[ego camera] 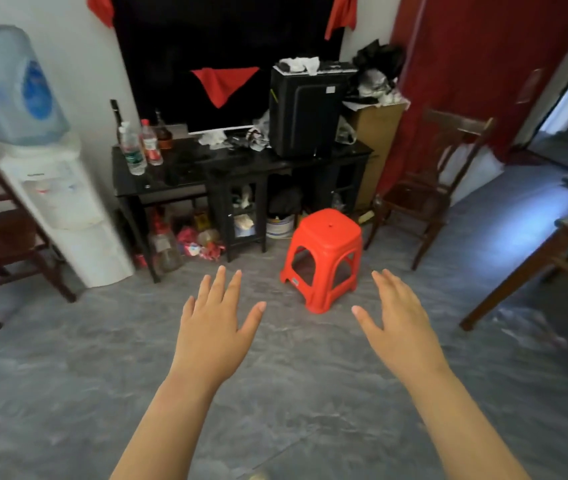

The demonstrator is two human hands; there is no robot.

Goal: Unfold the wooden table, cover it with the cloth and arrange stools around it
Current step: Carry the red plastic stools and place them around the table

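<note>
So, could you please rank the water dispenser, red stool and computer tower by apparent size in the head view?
1. water dispenser
2. red stool and computer tower: look alike, stool nearer, so unranked.

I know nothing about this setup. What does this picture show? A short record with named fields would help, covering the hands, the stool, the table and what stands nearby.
hands: left hand and right hand both open, fingers spread, holding nothing
stool: one red plastic stool, upright on the grey floor, beyond the hands, untouched
table: wooden table, only partly in view at the right edge, top looks pale
nearby: wooden chair right of the stool; black cabinet behind it; water dispenser at left
</note>
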